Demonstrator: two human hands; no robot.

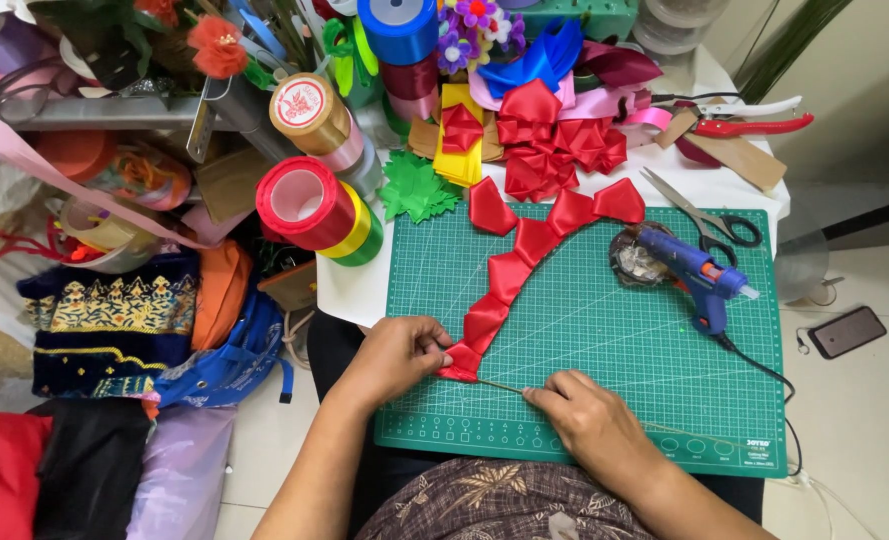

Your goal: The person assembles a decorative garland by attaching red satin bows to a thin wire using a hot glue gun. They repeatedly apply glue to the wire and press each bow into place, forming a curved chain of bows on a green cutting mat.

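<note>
Head view: two bare hands work a chain of folded red ribbon petals [525, 255] on a green cutting mat [605, 400].

At the mat's near left edge, the left hand [400, 355] pinches the lowest petal between closed fingertips, while the right hand [585, 415], fingers curled nearly shut, grips a thin stick [510, 387] running out from that petal. The chain curves up from there to the mat's far edge. A blue glue gun [700, 275] lies near the mat's right edge, with scissors [710, 215] at the far right corner. Beyond the far edge sits a pile of loose red petals [555, 140]; past the left edge stand ribbon spools [315, 205], one capped by a round white-and-red label [298, 103].
</note>
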